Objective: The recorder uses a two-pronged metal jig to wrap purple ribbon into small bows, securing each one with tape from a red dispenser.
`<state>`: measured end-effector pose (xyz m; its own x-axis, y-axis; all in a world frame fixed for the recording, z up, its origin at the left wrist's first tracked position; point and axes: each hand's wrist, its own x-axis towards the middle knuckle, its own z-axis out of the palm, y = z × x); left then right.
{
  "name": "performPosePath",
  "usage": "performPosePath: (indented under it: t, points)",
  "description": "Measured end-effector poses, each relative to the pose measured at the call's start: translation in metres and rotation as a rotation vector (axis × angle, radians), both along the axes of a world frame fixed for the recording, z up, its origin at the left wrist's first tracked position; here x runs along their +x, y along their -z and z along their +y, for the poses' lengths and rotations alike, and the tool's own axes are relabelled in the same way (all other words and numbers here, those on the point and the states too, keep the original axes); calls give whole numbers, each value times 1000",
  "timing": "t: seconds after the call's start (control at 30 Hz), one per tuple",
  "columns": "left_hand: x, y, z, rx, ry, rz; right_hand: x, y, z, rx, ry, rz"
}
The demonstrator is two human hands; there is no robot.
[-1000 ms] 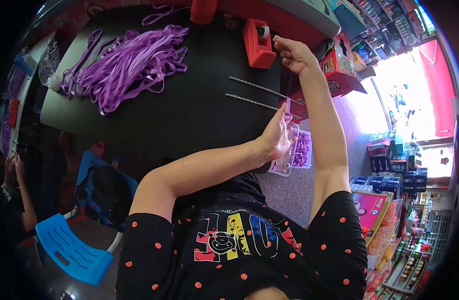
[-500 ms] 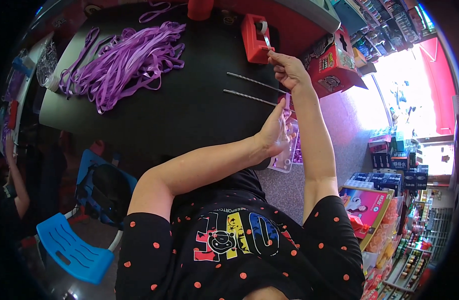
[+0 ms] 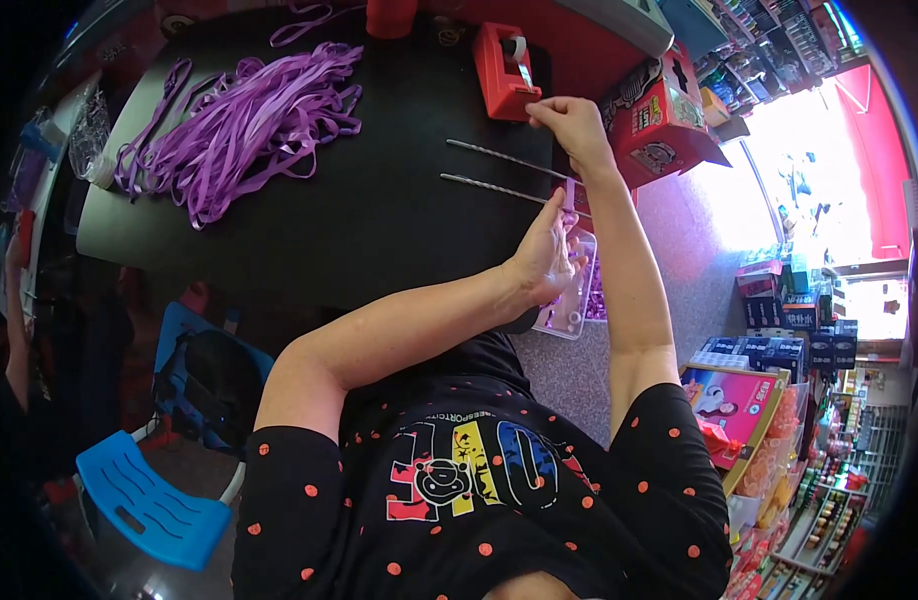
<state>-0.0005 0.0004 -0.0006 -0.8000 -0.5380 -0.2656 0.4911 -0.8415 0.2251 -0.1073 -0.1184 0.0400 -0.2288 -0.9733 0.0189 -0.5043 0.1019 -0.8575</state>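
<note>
My left hand (image 3: 545,256) pinches a strip of purple ribbon (image 3: 569,188) between thumb and fingers. The ribbon lies across the right-hand part of two thin twisted metal rods (image 3: 494,190), which run from the dark table toward my hands. My right hand (image 3: 577,132) is raised beside the red tape dispenser (image 3: 506,78), thumb and forefinger pinched together just below its cutting edge. Whatever is between those fingertips is too small to make out. Below my left hand, a clear plastic box (image 3: 569,312) holds purple pieces, partly hidden by the hand.
A heap of purple ribbons (image 3: 249,125) spreads over the left of the black table (image 3: 379,235). A red printed carton (image 3: 659,120) stands past my right hand. Blue chairs (image 3: 154,500) are at lower left. Stacked boxes (image 3: 779,320) and stocked shelves line the right.
My right hand has drawn slightly down from the dispenser's cutting edge, fingertips still pinched. My left hand stays at the ribbon and rods. The whole view has shifted a little.
</note>
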Motion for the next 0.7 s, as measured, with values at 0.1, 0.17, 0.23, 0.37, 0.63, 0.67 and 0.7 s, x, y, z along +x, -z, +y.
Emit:
performPosePath:
  t: [0.1,0.17,0.23,0.37,0.63,0.67,0.7]
  points:
    - [-3,3,0,-3,-9,2,-12,-24,32,200,-48,-266]
    - [-2,6,0,-23,6,30,-23,-30,57,342,-43,-413]
    - [-4,7,0,-70,18,21,-30,-30,86,258,-109,-330]
    - [-5,14,-1,-56,-17,11,-42,-24,131,214,-137,-207]
    - [-9,15,-1,-99,22,-93,-39,-12,165,129,-68,64]
    - [-8,17,-1,-135,35,-97,-37,-13,166,130,-64,59]
    - [-7,18,0,-135,38,-101,-35,-15,168,138,-60,125]
